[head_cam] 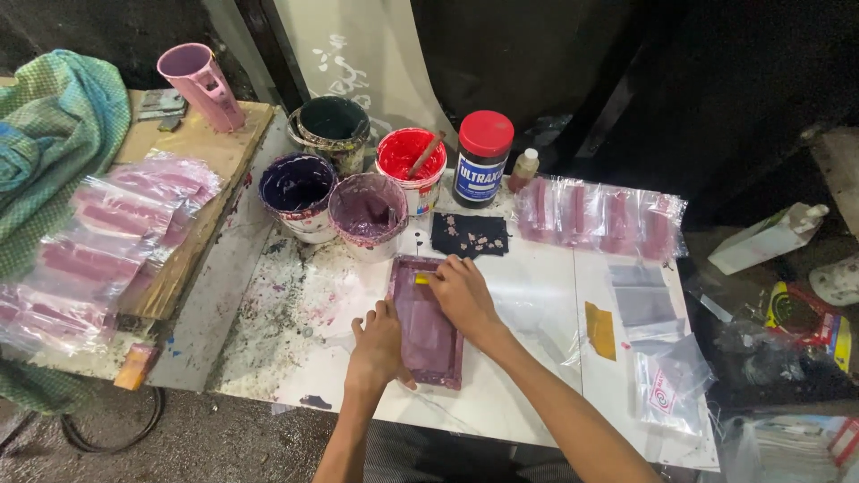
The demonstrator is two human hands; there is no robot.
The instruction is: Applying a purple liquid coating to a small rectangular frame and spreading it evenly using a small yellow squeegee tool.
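A small purple-stained printing screen frame [428, 335] lies flat on the white table [528, 295]. My left hand [378, 344] presses on the frame's left edge, fingers spread along it. At the frame's top end my right hand [461, 291] grips a small yellow squeegee [421, 279] resting on the screen. Just beyond the frame lies a dark cloth [470, 234] speckled with pale bits.
Paint pots stand at the back: a dark purple one [297, 190], a mauve one [369, 213], a red one with a stick [411, 164], a dark green one [333, 130], plus a red-lidded jar [482, 157]. Printed clear bags [601, 215] lie right; more bags [107, 241] lie left.
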